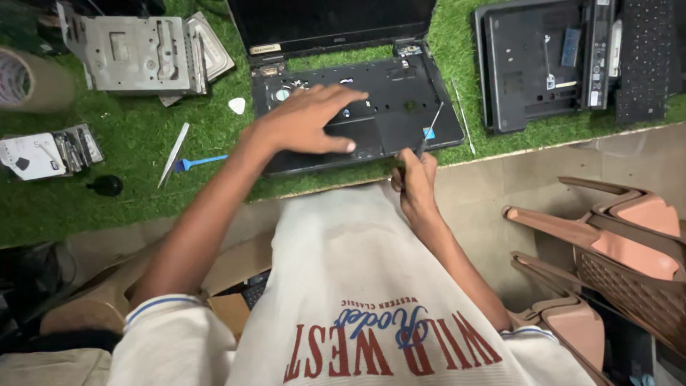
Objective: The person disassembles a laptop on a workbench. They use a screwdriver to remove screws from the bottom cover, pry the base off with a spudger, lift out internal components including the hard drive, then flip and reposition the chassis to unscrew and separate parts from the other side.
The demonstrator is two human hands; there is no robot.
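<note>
1. Near the upper middle of the frame lies a black laptop [357, 107] on green turf [143, 193]; its keyboard is off, the inner deck is bare, and its dark screen tilts back toward the top edge.
2. Across the deck rests the left hand [304, 121], palm down, fingers spread flat and pressing on the palm-rest; it grips nothing.
3. At the laptop's lower right corner the right hand [414, 179] is closed round a thin screwdriver [431, 129]; the shaft slants up and right over the deck's right part, and whether the tip touches the surface cannot be told.
4. Just right of the laptop lies a thin metal rod [463, 118] on the turf.
5. Left of the laptop lie a white pick [236, 106], a blue brush [196, 162] and a pale flat strip [174, 154]; a black round knob [107, 186] sits further left.
6. At the upper left stands a grey metal chassis [139, 53]; a tape roll [25, 82] shows at the left edge, and a hard drive [46, 151] lies below it.
7. At the upper right lies a second laptop [539, 64], underside up, with a loose keyboard [643, 61] beside it.
8. At the lower right stand stacked brown plastic chairs [614, 243].
</note>
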